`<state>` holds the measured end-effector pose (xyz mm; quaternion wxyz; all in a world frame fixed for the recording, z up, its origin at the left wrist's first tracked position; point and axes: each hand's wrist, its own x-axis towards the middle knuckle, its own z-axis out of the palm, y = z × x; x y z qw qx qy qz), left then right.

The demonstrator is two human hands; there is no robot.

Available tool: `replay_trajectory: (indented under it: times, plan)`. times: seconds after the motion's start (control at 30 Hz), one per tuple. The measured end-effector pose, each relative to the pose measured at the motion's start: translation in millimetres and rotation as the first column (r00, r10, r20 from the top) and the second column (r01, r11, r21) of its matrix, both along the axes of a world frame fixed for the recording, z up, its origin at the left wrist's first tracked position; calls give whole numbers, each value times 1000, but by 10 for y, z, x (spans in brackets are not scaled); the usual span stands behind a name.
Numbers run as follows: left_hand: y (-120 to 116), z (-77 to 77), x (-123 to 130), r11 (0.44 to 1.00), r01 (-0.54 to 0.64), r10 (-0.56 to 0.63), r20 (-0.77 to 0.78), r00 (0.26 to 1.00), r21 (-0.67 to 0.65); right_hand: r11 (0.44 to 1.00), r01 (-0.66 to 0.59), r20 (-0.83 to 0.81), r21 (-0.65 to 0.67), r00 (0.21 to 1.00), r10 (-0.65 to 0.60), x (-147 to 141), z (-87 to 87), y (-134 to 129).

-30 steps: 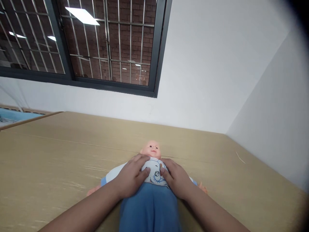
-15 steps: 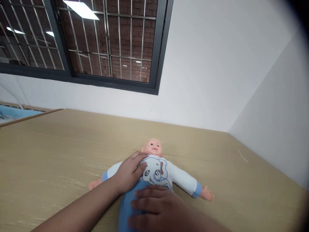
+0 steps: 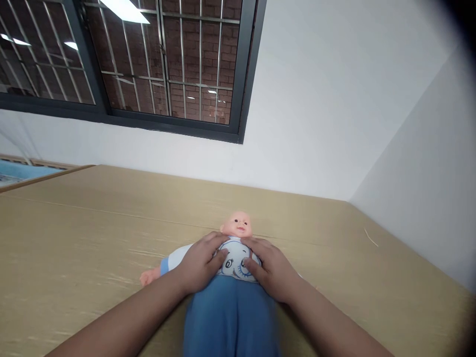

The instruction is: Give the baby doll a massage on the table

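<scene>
A baby doll point(image 3: 237, 270) lies on its back on the tan surface, its head away from me. It wears a white top with a blue elephant print and blue trousers. My left hand point(image 3: 204, 263) rests on the left side of its chest, thumb apart from the fingers. On the right side of the chest lies my right hand point(image 3: 271, 267), fingers towards the doll's neck and thumb on the print. Both hands lie on the doll without gripping it. My right hand and forearm hide most of one doll arm; the other sticks out at the left.
The tan surface point(image 3: 111, 233) reaches back to a white wall point(image 3: 316, 109) with a dark-framed, barred window point(image 3: 174, 126). A thin pale strip point(image 3: 371, 237) lies at the right. Something light blue point(image 3: 26, 171) shows beyond the left edge.
My right hand has moved up from the doll's trousers to its chest, and now covers much of the doll's arm on that side. My left hand has stayed on the chest.
</scene>
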<state>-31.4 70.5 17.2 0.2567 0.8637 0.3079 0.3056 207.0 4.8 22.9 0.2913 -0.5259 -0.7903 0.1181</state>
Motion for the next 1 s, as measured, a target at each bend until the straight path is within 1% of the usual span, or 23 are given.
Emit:
replay_trajectory:
  times: [0.1, 0.17, 0.23, 0.3, 0.33, 0.37, 0.4, 0.47, 0.5, 0.53, 0.57, 0.63, 0.73, 0.87, 1.0]
  plan:
    - [46, -23, 8, 1000, -23, 23, 15, 1000, -18, 992, 125, -8, -12, 992, -125, -27, -13, -7]
    - [56, -7, 4, 999, -46, 47, 21, 999, -15, 985, 172, -14, -23, 985, -172, -26, -30, -4]
    - [-8, 51, -5, 997, -80, 80, 35, 996, 21, 980, 192, -15, -42, 981, -193, -16, -44, 0]
    - [-170, 140, -5, 993, -77, 74, 37, 997, 92, 975, 204, 3, -85, 979, -205, -8, -46, 0]
    - [-279, 187, 6, 990, -35, 33, 15, 999, 134, 970, 213, 19, -115, 977, -212, -5, -41, 0]
    - [-396, 228, 25, 986, 47, -43, -28, 999, 163, 964, 221, 38, -146, 975, -218, -2, -33, -1]
    - [-511, 260, 53, 968, 162, -150, -77, 986, 191, 958, 227, 58, -174, 974, -220, -1, -22, -1]
    - [-696, 293, 125, 898, 381, -341, -199, 919, 219, 954, 219, 84, -205, 975, -205, -2, 2, 0]
    - [-756, 297, 161, 872, 445, -393, -250, 885, 204, 957, 202, 87, -211, 978, -187, -4, 14, -1]
    - [-791, 296, 190, 861, 475, -415, -289, 863, 180, 959, 184, 83, -214, 982, -170, -6, 25, -2]
    - [-804, 294, 210, 872, 465, -404, -311, 861, 154, 962, 172, 75, -213, 984, -159, -9, 34, -6]
    - [-779, 295, 218, 920, 375, -326, -306, 894, 116, 968, 151, 60, -202, 988, -141, -13, 45, -18]
    - [-653, 293, 179, 961, 262, -232, -261, 937, 87, 979, 126, 48, -160, 992, -120, -10, 40, -32]
    - [-390, 239, 118, 983, 153, -125, -240, 963, 102, 987, 110, 28, -117, 994, -107, 2, 23, -30]
    - [-191, 180, 65, 993, 91, -70, -262, 963, 69, 987, 111, 25, -112, 994, -109, -10, 42, -33]
